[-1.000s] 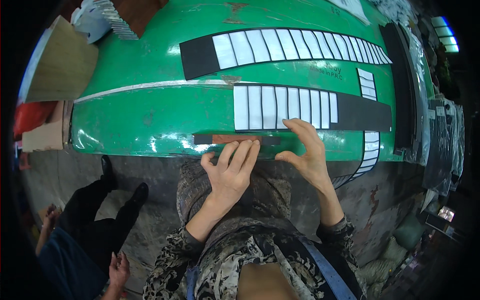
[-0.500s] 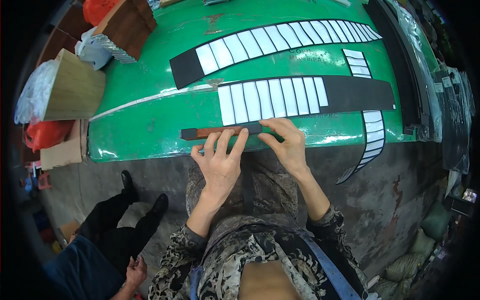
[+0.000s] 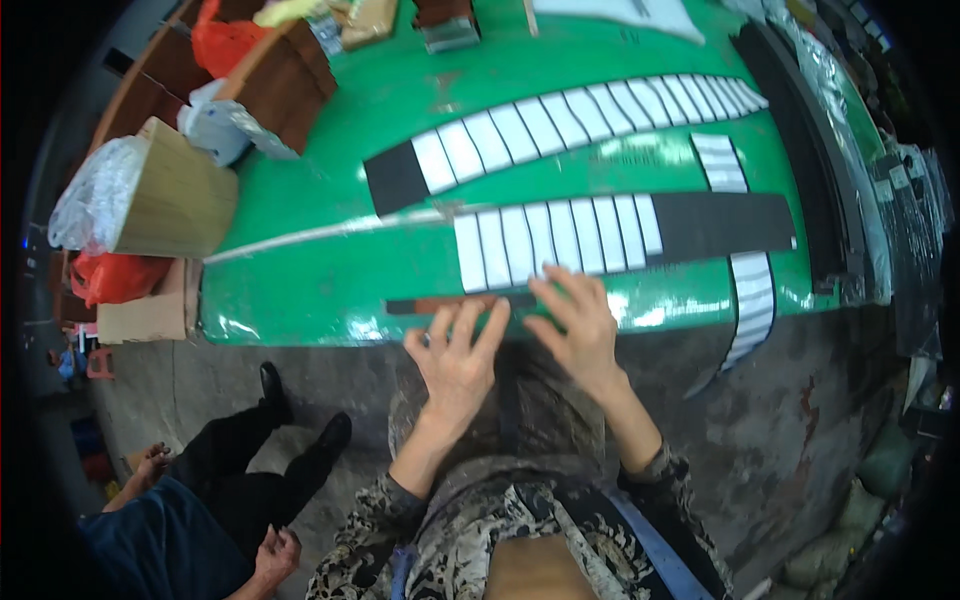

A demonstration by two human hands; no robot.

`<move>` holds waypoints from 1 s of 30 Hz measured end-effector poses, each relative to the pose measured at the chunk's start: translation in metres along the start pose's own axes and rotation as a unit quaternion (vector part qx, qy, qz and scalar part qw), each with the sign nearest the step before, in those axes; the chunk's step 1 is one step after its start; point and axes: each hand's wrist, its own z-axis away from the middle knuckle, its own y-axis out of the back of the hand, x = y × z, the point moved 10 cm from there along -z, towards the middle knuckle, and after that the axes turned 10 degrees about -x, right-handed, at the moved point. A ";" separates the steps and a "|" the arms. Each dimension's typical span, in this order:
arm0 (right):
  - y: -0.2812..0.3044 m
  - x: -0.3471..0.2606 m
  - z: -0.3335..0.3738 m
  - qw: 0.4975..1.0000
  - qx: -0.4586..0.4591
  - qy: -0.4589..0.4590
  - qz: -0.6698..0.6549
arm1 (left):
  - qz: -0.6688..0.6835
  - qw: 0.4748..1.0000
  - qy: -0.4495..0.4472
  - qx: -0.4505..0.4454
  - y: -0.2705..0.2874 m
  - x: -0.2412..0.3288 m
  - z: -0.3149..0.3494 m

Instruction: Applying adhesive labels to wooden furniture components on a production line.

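A narrow brown strip [image 3: 445, 305] with dark ends lies along the near edge of the green table. My left hand [image 3: 455, 355] holds it down, the curled fingertips pressed on its right half; the thumb is hidden. Close to the strip's right end is my right hand [image 3: 582, 335], slightly blurred, its thumb and fingers apart with nothing seen between them. Just beyond both hands lies a flat black band [image 3: 720, 228] with white rectangular pieces in a row on its left part.
Farther back lies a longer black band [image 3: 395, 180] with white pieces. A third banded strip [image 3: 752, 290] hangs over the near edge. Long black pieces [image 3: 805, 170] line the right side. A wooden box [image 3: 185, 190] and brown panels [image 3: 285, 85] stand left. A co-worker's hand [image 3: 275, 555] shows lower left.
My right hand has moved away from the strip's end, its fingers spreading. My left hand stays on the strip. The whole view has shifted, showing more of the table's far side.
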 end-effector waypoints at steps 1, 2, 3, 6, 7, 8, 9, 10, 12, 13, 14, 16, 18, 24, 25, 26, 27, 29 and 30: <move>-0.005 -0.010 0.001 0.998 -0.015 0.041 0.041 | -0.002 1.000 0.002 0.001 0.001 -0.001 -0.001; -0.008 -0.019 0.000 0.996 -0.023 0.056 0.061 | -0.001 1.000 0.000 0.010 0.001 -0.001 -0.001; -0.013 -0.025 -0.002 0.992 -0.043 0.074 0.087 | 0.000 1.000 -0.003 0.020 0.000 -0.002 0.000; -0.022 -0.022 0.001 0.985 -0.045 0.087 0.145 | 0.000 0.999 -0.027 0.024 -0.006 -0.004 0.004; -0.020 -0.024 0.002 0.980 -0.052 0.088 0.171 | 0.001 0.999 -0.027 0.019 -0.007 -0.003 0.005; -0.021 -0.025 0.003 0.981 -0.060 0.084 0.165 | 0.003 1.000 -0.028 0.013 -0.007 -0.003 0.004; -0.022 -0.025 0.002 0.981 -0.064 0.085 0.159 | 0.001 0.999 -0.029 0.013 -0.007 -0.003 0.003; -0.022 -0.026 0.002 0.982 -0.069 0.085 0.153 | 0.000 1.000 -0.025 0.016 -0.007 -0.004 0.005; -0.022 -0.026 0.002 0.985 -0.091 0.060 0.135 | -0.004 1.000 -0.025 0.014 -0.003 -0.003 0.005; -0.022 -0.025 0.003 0.986 -0.102 0.046 0.125 | -0.006 1.000 -0.025 0.012 -0.002 -0.003 0.004; -0.021 -0.024 0.003 0.986 -0.099 0.043 0.125 | -0.009 1.000 -0.026 0.009 -0.005 -0.003 0.002; -0.032 -0.024 0.011 0.974 -0.118 0.068 0.181 | -0.012 0.999 -0.033 0.009 -0.007 -0.001 0.006; -0.041 -0.024 0.014 0.964 -0.131 0.085 0.215 | -0.022 0.999 -0.033 0.010 -0.008 -0.004 0.007; -0.018 0.011 0.010 0.991 -0.053 -0.025 -0.120 | 0.034 0.998 -0.050 0.009 0.004 -0.004 0.006; -0.025 0.021 0.011 0.985 -0.072 -0.064 -0.144 | 0.063 0.997 -0.047 0.027 0.012 -0.008 0.010; -0.031 0.033 0.012 0.976 -0.091 -0.103 -0.168 | 0.091 0.994 -0.045 0.044 0.021 -0.014 0.014; -0.037 0.041 0.014 0.965 -0.111 -0.144 -0.190 | 0.122 0.990 -0.042 0.060 0.029 -0.020 0.020; -0.038 0.038 0.011 0.964 -0.124 -0.165 -0.167 | 0.132 0.988 -0.004 0.082 0.042 -0.038 0.031; -0.043 0.036 0.008 0.960 -0.150 -0.180 -0.150 | 0.143 0.985 0.023 0.092 0.048 -0.051 0.036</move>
